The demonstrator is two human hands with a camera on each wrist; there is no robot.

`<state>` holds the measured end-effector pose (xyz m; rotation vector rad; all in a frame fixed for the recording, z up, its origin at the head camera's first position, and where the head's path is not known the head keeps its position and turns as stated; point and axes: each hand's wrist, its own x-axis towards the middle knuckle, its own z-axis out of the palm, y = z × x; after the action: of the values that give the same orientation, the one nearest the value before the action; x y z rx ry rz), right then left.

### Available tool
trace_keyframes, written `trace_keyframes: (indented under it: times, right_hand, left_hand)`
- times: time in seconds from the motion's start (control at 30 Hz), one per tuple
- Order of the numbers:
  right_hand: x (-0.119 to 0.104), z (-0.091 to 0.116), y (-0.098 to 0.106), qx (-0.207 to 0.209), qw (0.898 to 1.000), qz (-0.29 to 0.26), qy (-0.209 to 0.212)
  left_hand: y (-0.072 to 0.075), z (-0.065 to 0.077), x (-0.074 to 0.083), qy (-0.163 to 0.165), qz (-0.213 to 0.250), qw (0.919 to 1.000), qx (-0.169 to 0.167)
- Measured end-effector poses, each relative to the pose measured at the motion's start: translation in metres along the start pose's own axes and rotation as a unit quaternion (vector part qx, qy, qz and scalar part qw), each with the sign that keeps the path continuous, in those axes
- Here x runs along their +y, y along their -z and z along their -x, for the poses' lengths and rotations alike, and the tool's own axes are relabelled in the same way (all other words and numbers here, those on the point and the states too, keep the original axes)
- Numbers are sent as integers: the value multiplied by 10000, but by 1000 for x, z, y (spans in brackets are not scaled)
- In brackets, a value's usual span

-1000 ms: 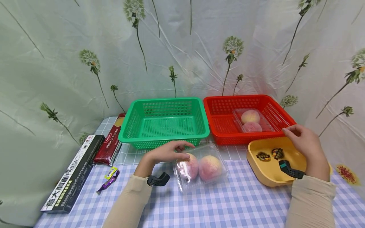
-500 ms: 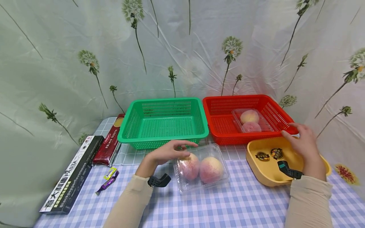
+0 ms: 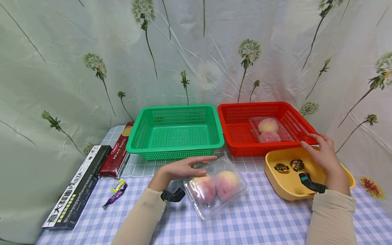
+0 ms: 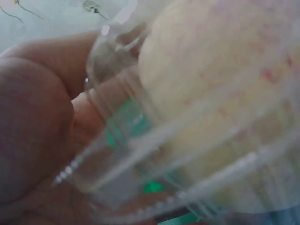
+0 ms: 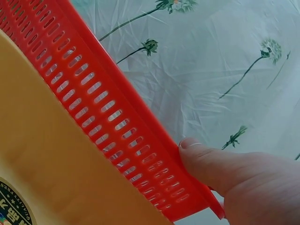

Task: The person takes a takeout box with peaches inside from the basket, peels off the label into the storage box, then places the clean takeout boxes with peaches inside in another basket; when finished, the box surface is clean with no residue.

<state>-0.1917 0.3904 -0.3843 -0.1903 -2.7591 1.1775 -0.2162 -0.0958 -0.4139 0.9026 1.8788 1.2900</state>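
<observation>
In the head view, my left hand (image 3: 180,168) grips the back left edge of a clear plastic box (image 3: 218,207) holding two pink-and-yellow peaches (image 3: 227,185). The box is tilted above the checked cloth. Up close in the left wrist view, a peach (image 4: 211,84) shows through the plastic, and the fingers (image 4: 103,105) reach behind the box wall. My right hand (image 3: 326,154) pinches the front right corner of a red basket (image 3: 245,148), its thumb lying on the rim in the right wrist view. Inside that basket sits another clear box with two peaches (image 3: 269,129).
Left of the red basket stands a green basket (image 3: 180,136). A yellow bin (image 3: 284,190) with two dark round labels is under my right forearm. At left lie a pasta box (image 3: 76,187), a red pasta pack (image 3: 117,153), and two small wrapped sweets (image 3: 116,194).
The peach box has turned and tilted in my left hand, its near edge coming closer. My right hand has moved from over the yellow bin's back edge onto the red basket's corner.
</observation>
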Motion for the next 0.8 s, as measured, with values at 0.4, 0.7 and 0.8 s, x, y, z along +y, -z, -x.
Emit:
trace_keyframes:
  times: [0.4, 0.7, 0.8]
  right_hand:
    - [0, -1, 0, -101, 9999, -3, -115]
    - [0, -1, -1, -136, 9998, -102, -58]
    - [0, 0, 0, -158, 9998, -132, -42]
  left_hand:
    - [-7, -6, 3, -311, 179, 9988, -324]
    - [-5, -1, 12, -662, 369, 9971, -50]
    - [-5, 0, 18, -765, 652, 9949, 109]
